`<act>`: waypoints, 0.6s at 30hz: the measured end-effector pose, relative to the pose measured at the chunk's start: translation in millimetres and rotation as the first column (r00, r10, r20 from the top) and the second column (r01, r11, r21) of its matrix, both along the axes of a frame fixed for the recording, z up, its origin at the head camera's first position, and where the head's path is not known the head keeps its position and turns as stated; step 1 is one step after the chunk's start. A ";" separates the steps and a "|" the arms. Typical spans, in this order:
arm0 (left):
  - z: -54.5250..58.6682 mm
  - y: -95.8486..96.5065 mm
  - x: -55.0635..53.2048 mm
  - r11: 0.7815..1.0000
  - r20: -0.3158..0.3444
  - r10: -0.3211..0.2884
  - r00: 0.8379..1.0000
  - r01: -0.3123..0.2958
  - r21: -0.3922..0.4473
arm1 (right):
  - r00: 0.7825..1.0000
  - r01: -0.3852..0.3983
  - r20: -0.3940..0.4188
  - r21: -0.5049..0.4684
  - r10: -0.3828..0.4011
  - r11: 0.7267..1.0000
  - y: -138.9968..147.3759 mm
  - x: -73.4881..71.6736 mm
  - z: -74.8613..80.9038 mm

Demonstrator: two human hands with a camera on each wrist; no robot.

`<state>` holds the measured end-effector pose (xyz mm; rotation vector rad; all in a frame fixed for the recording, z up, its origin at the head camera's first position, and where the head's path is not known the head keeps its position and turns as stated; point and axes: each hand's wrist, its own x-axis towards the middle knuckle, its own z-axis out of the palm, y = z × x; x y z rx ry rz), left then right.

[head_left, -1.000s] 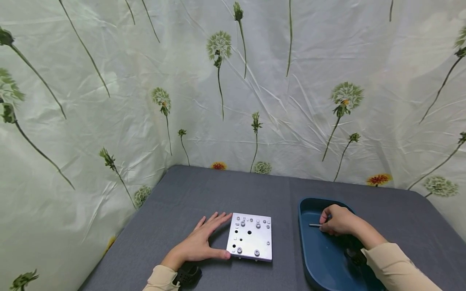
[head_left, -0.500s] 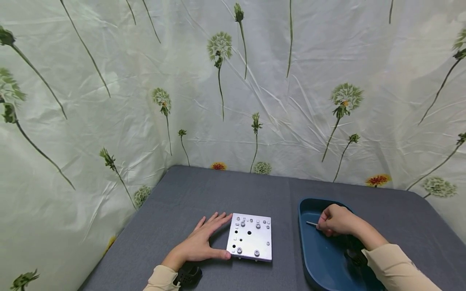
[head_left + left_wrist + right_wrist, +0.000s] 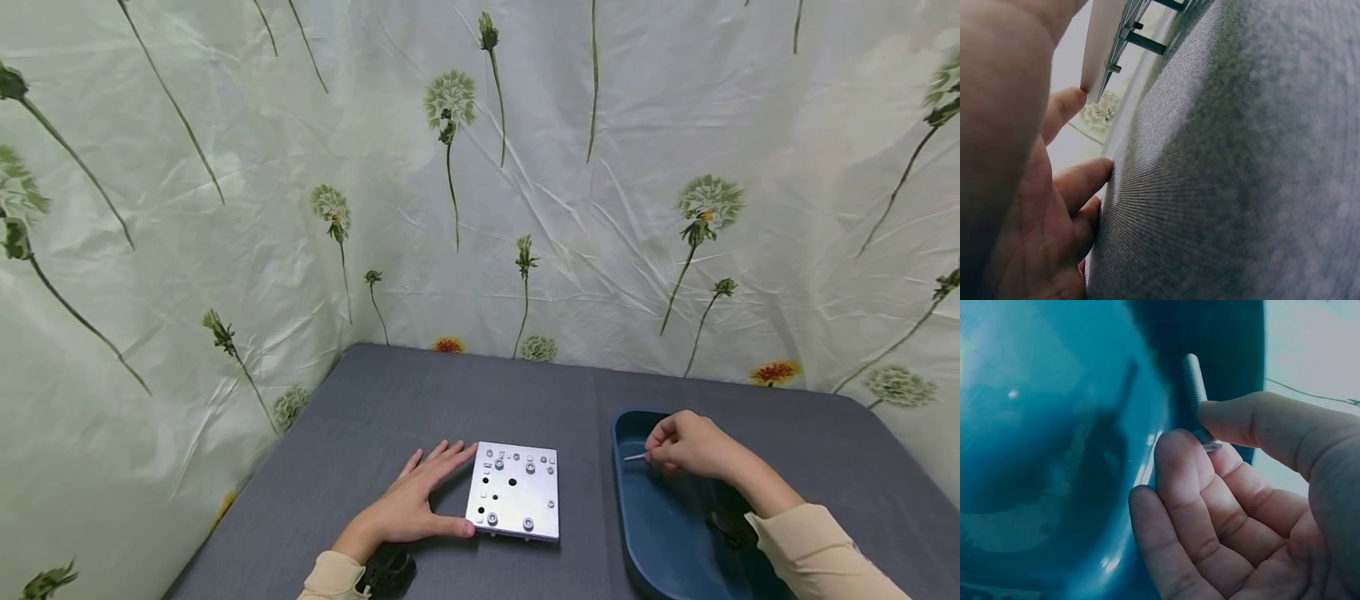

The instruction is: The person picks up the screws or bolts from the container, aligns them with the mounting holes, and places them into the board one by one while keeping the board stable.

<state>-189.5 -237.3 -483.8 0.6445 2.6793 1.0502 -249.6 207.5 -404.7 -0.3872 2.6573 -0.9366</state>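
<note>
A square silver metal plate (image 3: 513, 490), dotted with screw heads and holes, lies over the grey cloth left of the tray. My left hand (image 3: 411, 503) is spread beside it, thumb at the near left corner and a fingertip at the far left one. Under the plate, threaded screw shanks (image 3: 1146, 42) stick out in the left wrist view. Over a blue tray (image 3: 628, 525), my right hand (image 3: 693, 450) pinches a threaded bolt (image 3: 1195, 378) between thumb and fingers. The bolt's shank points away from the fingers; its head is partly hidden by them.
The table (image 3: 465, 392) has a grey cloth over it. A flower-printed curtain (image 3: 420, 183) hangs behind and to the left. Black wrist devices sit on both wrists, the left one (image 3: 392, 570) close to the cloth.
My right hand has risen slightly and shifted a little left with the bolt, whose angle has changed in the fingers. The left hand and the plate stay as they were.
</note>
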 end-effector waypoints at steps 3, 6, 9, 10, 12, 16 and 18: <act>-0.7 -0.8 0.7 1.000 -0.002 0.003 1.000 -0.003 -0.001 | 1.000 0.003 -0.004 -0.004 -0.003 1.000 -2.6 0.3 5.7; -0.5 -0.2 0.7 1.000 -0.005 0.001 1.000 -0.001 0.000 | 1.000 0.001 -0.011 -0.014 -0.001 1.000 -3.3 -0.2 10.8; -0.1 0.4 0.9 1.000 0.001 0.002 1.000 -0.002 0.004 | 1.000 -0.009 -0.020 -0.026 0.009 1.000 -4.7 -0.2 14.3; 0.0 0.5 0.8 1.000 0.004 0.002 1.000 -0.002 0.005 | 1.000 -0.012 -0.023 -0.029 0.011 1.000 -5.5 0.0 15.3; -0.3 0.3 0.5 1.000 0.007 0.003 1.000 -0.003 0.005 | 0.999 -0.018 -0.032 -0.035 0.017 0.999 -8.0 0.4 17.8; -1.7 -0.9 -0.4 1.000 0.005 0.006 1.000 -0.006 -0.001 | 0.998 -0.044 -0.057 -0.033 0.042 0.998 -14.4 0.8 25.1; -2.2 -0.5 -1.1 1.000 0.007 0.006 1.000 -0.006 -0.001 | 0.996 -0.056 -0.063 -0.024 0.055 0.998 -16.9 0.9 30.0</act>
